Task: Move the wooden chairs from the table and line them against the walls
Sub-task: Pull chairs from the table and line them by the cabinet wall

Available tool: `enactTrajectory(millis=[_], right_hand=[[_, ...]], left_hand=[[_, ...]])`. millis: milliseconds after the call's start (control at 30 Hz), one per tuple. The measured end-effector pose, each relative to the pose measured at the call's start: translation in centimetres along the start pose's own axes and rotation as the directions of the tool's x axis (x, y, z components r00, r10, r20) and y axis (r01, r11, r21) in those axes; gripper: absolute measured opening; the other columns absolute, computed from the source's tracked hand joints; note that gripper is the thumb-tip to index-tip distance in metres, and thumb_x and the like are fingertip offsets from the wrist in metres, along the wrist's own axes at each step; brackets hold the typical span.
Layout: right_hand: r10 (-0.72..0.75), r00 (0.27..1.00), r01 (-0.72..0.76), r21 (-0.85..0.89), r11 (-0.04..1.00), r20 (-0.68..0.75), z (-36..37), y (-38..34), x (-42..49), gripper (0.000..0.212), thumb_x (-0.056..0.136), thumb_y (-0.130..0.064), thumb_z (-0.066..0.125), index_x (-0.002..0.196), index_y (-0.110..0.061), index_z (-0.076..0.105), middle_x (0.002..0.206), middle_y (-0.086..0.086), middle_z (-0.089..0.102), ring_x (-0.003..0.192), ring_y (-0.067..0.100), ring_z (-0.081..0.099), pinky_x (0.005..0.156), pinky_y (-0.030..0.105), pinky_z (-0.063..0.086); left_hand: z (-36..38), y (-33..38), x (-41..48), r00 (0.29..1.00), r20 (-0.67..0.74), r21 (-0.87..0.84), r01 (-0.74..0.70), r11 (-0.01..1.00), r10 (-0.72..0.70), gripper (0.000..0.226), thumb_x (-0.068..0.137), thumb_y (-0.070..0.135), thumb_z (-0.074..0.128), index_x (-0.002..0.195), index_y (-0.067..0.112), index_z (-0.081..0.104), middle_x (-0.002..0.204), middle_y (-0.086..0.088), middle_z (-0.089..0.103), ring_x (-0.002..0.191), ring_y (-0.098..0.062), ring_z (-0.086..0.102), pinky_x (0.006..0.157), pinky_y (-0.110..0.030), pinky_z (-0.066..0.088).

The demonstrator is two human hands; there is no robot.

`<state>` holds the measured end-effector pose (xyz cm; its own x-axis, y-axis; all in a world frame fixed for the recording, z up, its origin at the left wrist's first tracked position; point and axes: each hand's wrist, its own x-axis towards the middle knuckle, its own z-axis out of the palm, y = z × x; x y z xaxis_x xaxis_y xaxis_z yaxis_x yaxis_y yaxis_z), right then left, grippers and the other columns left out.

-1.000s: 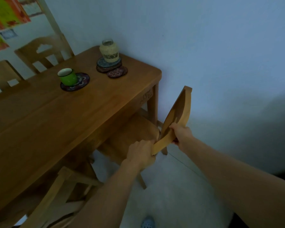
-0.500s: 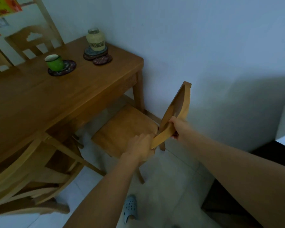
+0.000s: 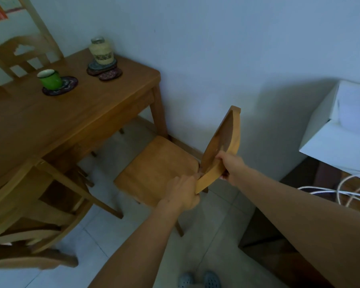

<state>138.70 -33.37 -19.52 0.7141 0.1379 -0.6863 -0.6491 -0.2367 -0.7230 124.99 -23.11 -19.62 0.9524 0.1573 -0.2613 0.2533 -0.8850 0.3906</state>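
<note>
A wooden chair [image 3: 158, 169] stands clear of the end of the wooden table [image 3: 56, 121], its seat in full view and its curved backrest near the white wall. My left hand [image 3: 182, 192] grips the near end of the backrest's top rail. My right hand [image 3: 230, 166] grips the rail further along. A second wooden chair [image 3: 35, 206] sits at the table's near side, bottom left. A third wooden chair [image 3: 23, 55] shows its back beyond the table at the top left.
On the table stand a green cup [image 3: 49, 79] on a dark coaster and a woven-covered jar [image 3: 101, 50] on stacked coasters. A white box [image 3: 341, 129] rests on a low dark unit at the right, with white cables [image 3: 345, 192]. My grey shoes [image 3: 200, 280] stand on pale floor tiles.
The chair has come out from under the table end toward me and the wall; its whole seat now shows. Both hands kept their hold on the backrest. The view shifted right.
</note>
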Motion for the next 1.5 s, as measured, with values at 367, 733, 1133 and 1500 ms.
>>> enactTrajectory(millis=[367,733,1133,1500], right_hand=[[-0.002,0.996,0.000,-0.022,1.000,-0.088,-6.5,2.4,-1.4,0.023,0.084,-0.015,0.059,0.105,-0.010,0.051,0.093,0.012,0.061,0.078,0.027,0.064,0.080,0.045,0.059],[0.014,0.994,-0.019,-0.051,0.998,-0.106,-15.1,3.5,-3.1,0.030,0.086,-0.016,0.060,0.112,-0.012,0.045,0.093,0.010,0.056,0.076,0.026,0.057,0.061,0.037,0.052],[0.034,0.996,-0.038,-0.041,0.998,-0.088,-19.2,4.3,-3.7,0.035,0.085,-0.013,0.060,0.115,-0.011,0.043,0.105,0.014,0.054,0.098,0.032,0.057,0.073,0.041,0.053],[-0.003,0.987,-0.021,-0.151,0.988,-0.159,-19.7,4.2,-3.5,0.029,0.085,-0.019,0.062,0.107,-0.011,0.044,0.091,0.011,0.055,0.086,0.029,0.059,0.075,0.038,0.056]], left_hand=[[4.1,5.7,-1.3,0.998,-0.030,0.010,-0.054,0.999,0.054,0.055,0.083,0.022,0.066,0.135,0.026,0.049,0.101,-0.006,0.071,0.092,-0.031,0.068,0.082,-0.042,0.056],[8.1,13.9,-2.3,0.999,-0.036,0.046,-0.031,0.998,0.032,0.055,0.087,0.031,0.065,0.138,0.028,0.045,0.104,-0.004,0.070,0.094,-0.031,0.067,0.081,-0.042,0.057],[10.0,17.8,-2.8,0.999,-0.023,0.051,-0.031,0.998,0.032,0.056,0.089,0.031,0.066,0.140,0.026,0.042,0.105,-0.004,0.069,0.088,-0.025,0.069,0.077,-0.038,0.058],[10.8,18.0,-2.8,0.998,-0.055,0.048,-0.036,0.998,0.039,0.063,0.087,0.033,0.068,0.142,0.027,0.038,0.106,-0.002,0.069,0.087,-0.024,0.070,0.074,-0.036,0.059]])
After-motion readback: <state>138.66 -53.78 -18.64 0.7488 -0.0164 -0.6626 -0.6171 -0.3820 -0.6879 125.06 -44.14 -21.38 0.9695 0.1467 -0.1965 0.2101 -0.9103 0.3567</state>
